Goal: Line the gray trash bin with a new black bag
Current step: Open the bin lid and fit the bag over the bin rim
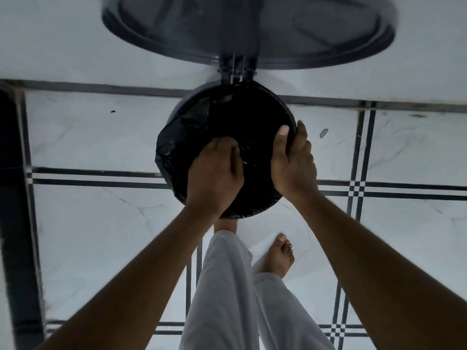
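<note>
The gray trash bin (185, 103) stands on the tiled floor straight below me, its round lid (247, 29) swung open and tipped back at the top of the view. A black bag (240, 117) fills the bin's mouth and drapes over its rim, loose and crumpled on the left side. My left hand (214, 175) is closed on the bag's plastic at the near left of the rim. My right hand (293, 160) grips the bag over the right rim, thumb inside the mouth and fingers outside. The bin's body is mostly hidden under the bag and my hands.
White marble-look floor tiles with dark stripe borders (101, 178) spread all around. A dark upright edge (12, 210) runs down the far left. My bare feet (279, 256) and white trouser legs (227, 286) are just behind the bin.
</note>
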The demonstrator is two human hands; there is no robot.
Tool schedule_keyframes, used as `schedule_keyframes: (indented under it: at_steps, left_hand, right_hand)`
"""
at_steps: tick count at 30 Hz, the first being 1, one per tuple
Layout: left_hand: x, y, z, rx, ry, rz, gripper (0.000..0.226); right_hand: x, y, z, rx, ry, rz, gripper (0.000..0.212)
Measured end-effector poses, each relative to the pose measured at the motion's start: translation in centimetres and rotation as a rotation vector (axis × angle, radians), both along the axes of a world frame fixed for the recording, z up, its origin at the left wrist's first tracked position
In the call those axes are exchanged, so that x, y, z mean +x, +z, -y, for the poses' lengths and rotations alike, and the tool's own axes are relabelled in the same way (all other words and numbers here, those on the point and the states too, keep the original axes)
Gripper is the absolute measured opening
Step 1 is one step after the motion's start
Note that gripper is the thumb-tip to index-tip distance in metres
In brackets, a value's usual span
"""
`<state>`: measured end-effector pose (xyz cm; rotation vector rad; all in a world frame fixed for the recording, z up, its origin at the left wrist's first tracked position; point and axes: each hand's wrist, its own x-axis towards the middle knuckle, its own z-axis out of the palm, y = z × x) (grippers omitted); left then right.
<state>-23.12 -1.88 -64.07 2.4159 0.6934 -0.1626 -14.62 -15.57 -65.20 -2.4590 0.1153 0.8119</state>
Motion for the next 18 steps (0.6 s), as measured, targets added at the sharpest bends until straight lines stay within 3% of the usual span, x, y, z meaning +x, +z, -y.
schedule_keyframes:
  at_steps: [2,5,7,11,15,18]
  left_hand:
    - [-0.6,1.3,-1.8,0.159,0.119,0.118,0.031]
    - [-0.6,1.4,-5.4,0.246,0.276,-0.039,0.062]
    - [-0.7,0.6,-7.7,0.229,0.234,-0.104,0.061]
    - [0.8,0.0,-12.2,-0.031,0.28,-0.067,0.028]
    - [2.8,0.2,-15.9,-0.422,0.424,-0.076,0.017]
    - [3.8,-1.1,-16.4,-0.421,0.41,-0.108,0.024]
  right_hand:
    - [0.1,0.4,-0.1,0.004,0.0,-0.017,0.083]
    - [0.1,0.7,0.0,0.004,0.007,-0.032,0.084]
    - [0.2,0.9,-0.1,0.006,0.007,-0.038,0.087]
    - [0.4,1.0,-0.1,0.006,0.0,-0.038,0.096]
    - [0.3,0.8,-0.1,0.001,0.0,-0.028,0.097]
    - [0.4,0.5,0.0,0.001,0.0,-0.026,0.097]
